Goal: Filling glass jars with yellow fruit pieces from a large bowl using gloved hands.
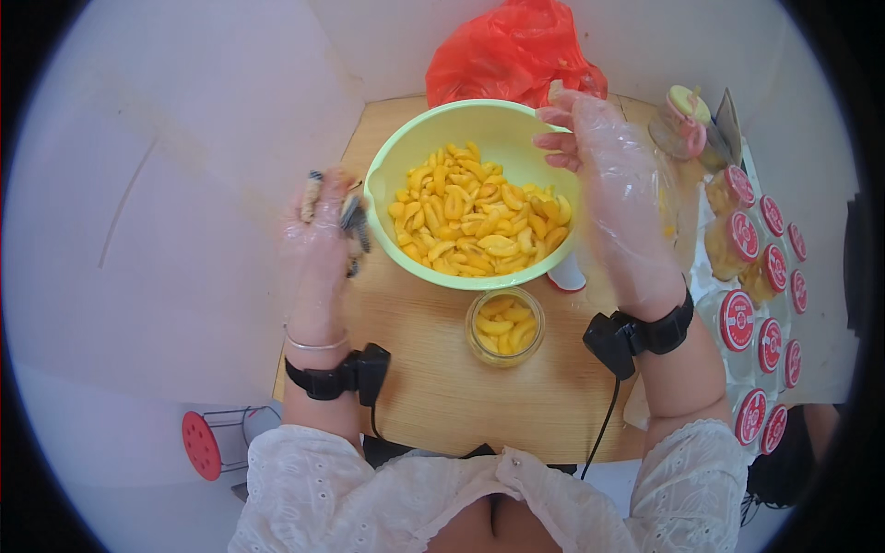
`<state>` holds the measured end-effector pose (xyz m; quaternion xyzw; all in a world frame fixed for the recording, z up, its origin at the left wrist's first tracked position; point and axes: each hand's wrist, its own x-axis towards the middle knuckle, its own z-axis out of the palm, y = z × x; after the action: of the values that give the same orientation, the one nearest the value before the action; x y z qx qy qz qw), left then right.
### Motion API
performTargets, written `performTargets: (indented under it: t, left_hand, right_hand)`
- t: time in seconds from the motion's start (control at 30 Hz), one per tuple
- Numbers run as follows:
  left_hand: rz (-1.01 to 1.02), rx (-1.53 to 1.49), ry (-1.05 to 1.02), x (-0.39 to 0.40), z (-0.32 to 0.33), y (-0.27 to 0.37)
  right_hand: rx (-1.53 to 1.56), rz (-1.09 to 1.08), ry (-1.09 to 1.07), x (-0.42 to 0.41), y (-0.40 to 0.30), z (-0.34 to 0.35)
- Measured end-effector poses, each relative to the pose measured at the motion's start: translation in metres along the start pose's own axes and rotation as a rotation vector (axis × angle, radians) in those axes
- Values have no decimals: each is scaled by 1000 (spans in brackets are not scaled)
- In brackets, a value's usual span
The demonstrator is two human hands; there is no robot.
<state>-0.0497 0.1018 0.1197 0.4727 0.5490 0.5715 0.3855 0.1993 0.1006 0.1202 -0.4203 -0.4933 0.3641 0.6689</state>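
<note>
A pale green plastic bowl (380,242) holds many yellow-orange fruit slices (477,214). Just below its near rim stands an uncapped glass jar (505,352) with similar slices inside. My left hand (314,242), in a clear plastic glove, is beside the bowl's left rim; beige and dark striped pieces (354,221) show at its blurred fingers, and whether they are held or worn is unclear. My right hand (608,173), also gloved, is raised over the bowl's right rim with fingers apart. A small beige piece shows at one fingertip; I cannot tell what it is.
Several glass jars with red lids (737,320) stand along the right, some containing yellow fruit. Behind the bowl lies a red plastic bag (511,55). A clear pitcher with a yellow lid (688,104) is at back right. A red-topped stool (201,446) stands lower left.
</note>
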Motion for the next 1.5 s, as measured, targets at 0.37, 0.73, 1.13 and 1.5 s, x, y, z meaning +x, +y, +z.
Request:
performTargets:
  t: [0.37,0.73,1.13,1.5]
  left_hand:
    - [310,413,13,38,-26,-29]
    - [615,965,-574,71,30,-29]
    - [574,1228,-823,82,49,-41]
    - [492,808,-799,41,37,-8]
  right_hand:
    - [-153,39,-48,-1,16,1]
    - [-156,154,-92,-3,26,4]
    - [-178,121,-149,-2,30,-2]
    - [-234,159,-208,-5,19,2]
